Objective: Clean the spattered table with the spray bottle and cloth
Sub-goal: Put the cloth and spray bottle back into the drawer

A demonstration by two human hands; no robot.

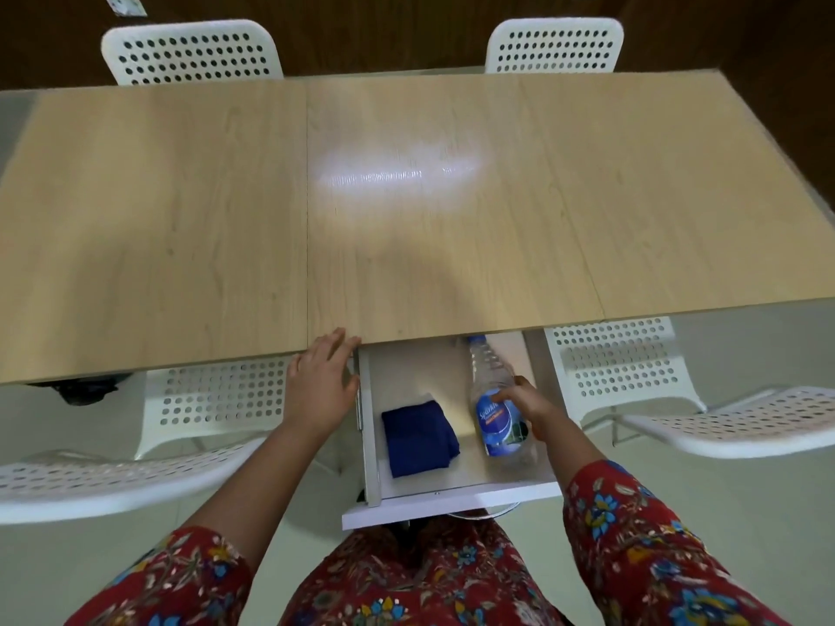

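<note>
A long light wood-grain worktop [180,219] is seen across the scene, split by two seams, with a bright patch of glare at its middle. Four white perforated plastic chairs are set around it: two at the far edge [192,52] [555,45] and two at the near edge [217,395] [619,368]. A pale floor [68,422] lies on the near side; beyond the far edge a dark brown surface is seen, wall or floor cannot be told.

A white drawer [452,501] is pulled out from under the near edge. In it, a clear plastic spray bottle [490,426] with a blue label is laid on its side along the right wall, and a folded dark blue cloth [418,438] is laid to its left, apart from it.

The left hand [323,381] is rested on the worktop's near edge, fingers [336,343] straight and held close together. The right hand [533,406] is placed on the spray bottle — its fingers [504,395] are curled over the label from the right.

The bottle's blue top is partly hidden under the worktop edge, so its nozzle cannot be made out — the label text is blurred. Red floral sleeves are cut off at the bottom.
</note>
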